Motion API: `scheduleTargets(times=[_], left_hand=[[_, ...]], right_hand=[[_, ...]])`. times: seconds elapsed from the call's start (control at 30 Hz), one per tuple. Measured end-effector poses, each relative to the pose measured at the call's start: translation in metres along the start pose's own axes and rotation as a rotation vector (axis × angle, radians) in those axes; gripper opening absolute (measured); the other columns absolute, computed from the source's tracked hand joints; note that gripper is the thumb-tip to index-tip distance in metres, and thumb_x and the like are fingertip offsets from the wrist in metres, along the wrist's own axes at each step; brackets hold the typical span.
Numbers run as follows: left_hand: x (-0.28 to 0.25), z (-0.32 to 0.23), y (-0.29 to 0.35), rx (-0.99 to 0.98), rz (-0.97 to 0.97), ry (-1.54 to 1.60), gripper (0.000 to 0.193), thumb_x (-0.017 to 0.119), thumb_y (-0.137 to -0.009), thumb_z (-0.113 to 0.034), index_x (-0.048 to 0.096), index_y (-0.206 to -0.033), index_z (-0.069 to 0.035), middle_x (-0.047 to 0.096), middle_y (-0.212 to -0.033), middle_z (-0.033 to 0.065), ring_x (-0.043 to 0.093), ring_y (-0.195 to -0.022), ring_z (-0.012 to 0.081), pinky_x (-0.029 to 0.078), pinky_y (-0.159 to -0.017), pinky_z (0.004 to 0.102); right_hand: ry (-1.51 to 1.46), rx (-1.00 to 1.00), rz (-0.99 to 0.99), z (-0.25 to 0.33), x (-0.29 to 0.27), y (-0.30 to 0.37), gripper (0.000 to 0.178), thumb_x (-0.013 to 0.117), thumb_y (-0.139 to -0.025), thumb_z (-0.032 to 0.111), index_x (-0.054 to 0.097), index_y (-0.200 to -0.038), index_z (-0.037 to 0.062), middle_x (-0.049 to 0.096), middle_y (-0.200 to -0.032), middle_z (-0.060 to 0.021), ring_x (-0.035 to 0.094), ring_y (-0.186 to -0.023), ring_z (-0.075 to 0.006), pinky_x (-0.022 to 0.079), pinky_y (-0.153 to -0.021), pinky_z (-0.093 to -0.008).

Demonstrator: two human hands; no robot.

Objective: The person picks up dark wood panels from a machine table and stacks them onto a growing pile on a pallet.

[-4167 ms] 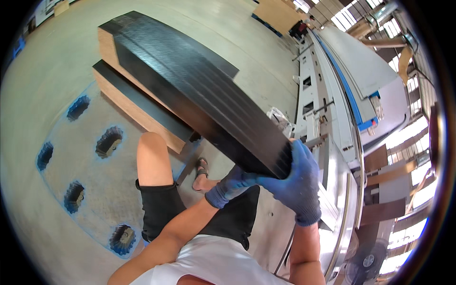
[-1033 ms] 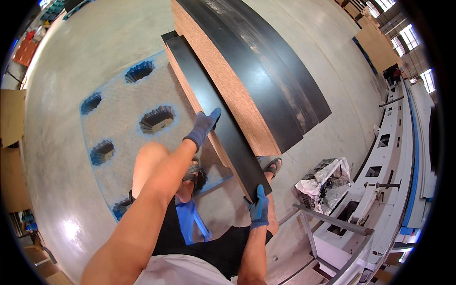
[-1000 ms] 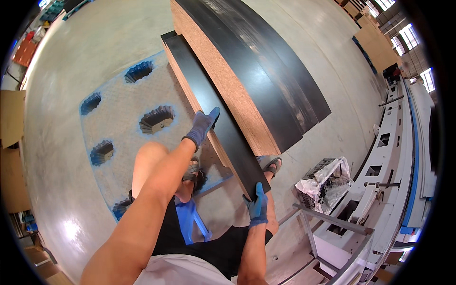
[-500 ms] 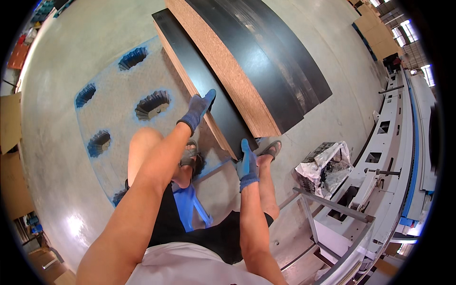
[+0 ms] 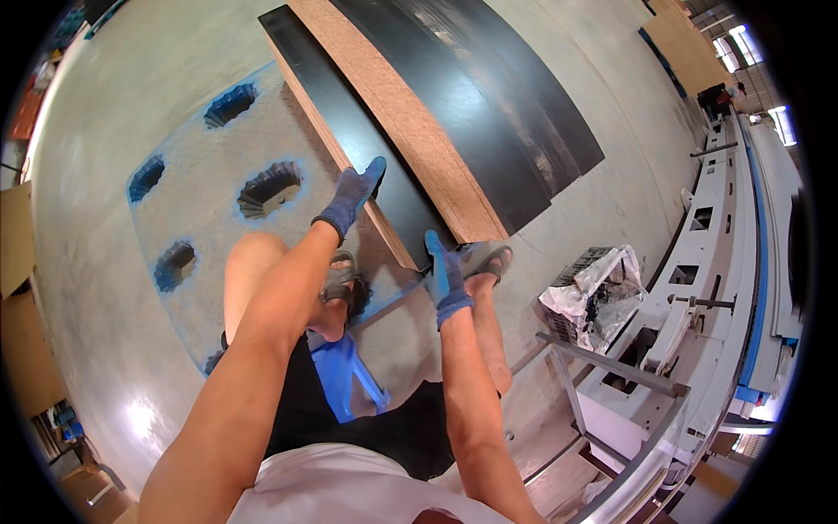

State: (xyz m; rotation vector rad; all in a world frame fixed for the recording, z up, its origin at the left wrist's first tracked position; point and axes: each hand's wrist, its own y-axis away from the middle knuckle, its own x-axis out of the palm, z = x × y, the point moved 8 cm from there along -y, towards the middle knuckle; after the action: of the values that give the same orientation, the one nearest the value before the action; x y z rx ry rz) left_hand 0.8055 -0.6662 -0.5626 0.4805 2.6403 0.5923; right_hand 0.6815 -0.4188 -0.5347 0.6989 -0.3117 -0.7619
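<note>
A long, narrow dark board [image 5: 349,127] with pale, layered-looking edges lies on the left of taller stacks. My left hand [image 5: 352,194], in a blue knitted glove, grips its left long edge, thumb on top and fingers mostly hidden at the side. At the near end my gloved right hand [image 5: 446,272] is closed on the corner, its thumb reaching over the top face. Whether one board or several lie under my hands I cannot tell. Right beside it rises a stack of dark-topped boards [image 5: 471,96] with a brown chipboard-like side [image 5: 410,127].
Under the boards spreads a worn blue pallet [image 5: 209,188] with deep ribbed holes. A blue plastic stool [image 5: 345,371] is below me. To the right stand a crate with plastic wrapping [image 5: 594,297], a grey metal frame [image 5: 611,367] and a long white machine [image 5: 698,236].
The board's near end and my right hand have shifted slightly away from me and left. My left hand keeps its hold on the long edge. The whole view has also moved a little.
</note>
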Motion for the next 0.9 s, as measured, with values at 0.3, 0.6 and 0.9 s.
scheduleTargets(times=[0.3, 0.6, 0.9], left_hand=[[0.006, 0.003, 0.002, -0.103, 0.063, -0.048, 0.095, 0.062, -0.068, -0.068, 0.051, -0.107, 0.019, 0.057, -0.108, 0.0314, 0.056, -0.106, 0.0356, 0.044, -0.088, 0.038], [0.012, -0.004, 0.002, -0.042, 0.098, -0.089, 0.092, 0.061, -0.069, -0.069, 0.055, -0.102, 0.016, 0.06, -0.102, 0.0299, 0.059, -0.1, 0.0352, 0.046, -0.084, 0.0379], [0.015, -0.002, -0.016, 0.08, -0.101, -0.047, 0.067, 0.063, -0.068, -0.069, 0.056, -0.059, -0.003, 0.054, -0.057, 0.0077, 0.053, -0.052, 0.0197, 0.044, -0.05, 0.0348]], right_hand=[[-0.018, -0.157, -0.116, 0.008, -0.001, 0.006, 0.05, 0.065, -0.079, 0.047, 0.06, -0.092, -0.001, 0.054, -0.083, -0.0023, 0.046, -0.074, -0.0142, 0.04, -0.063, -0.0338], [0.047, -0.114, -0.078, -0.008, -0.006, 0.001, 0.047, 0.063, -0.08, 0.051, 0.059, -0.073, 0.0044, 0.05, -0.068, -0.0006, 0.043, -0.059, -0.0117, 0.037, -0.052, -0.0294], [-0.289, 0.065, 0.151, -0.089, -0.022, 0.072, 0.021, 0.058, -0.089, 0.03, 0.058, -0.087, 0.0098, 0.055, -0.075, 0.0004, 0.054, -0.067, -0.0117, 0.049, -0.063, -0.0262]])
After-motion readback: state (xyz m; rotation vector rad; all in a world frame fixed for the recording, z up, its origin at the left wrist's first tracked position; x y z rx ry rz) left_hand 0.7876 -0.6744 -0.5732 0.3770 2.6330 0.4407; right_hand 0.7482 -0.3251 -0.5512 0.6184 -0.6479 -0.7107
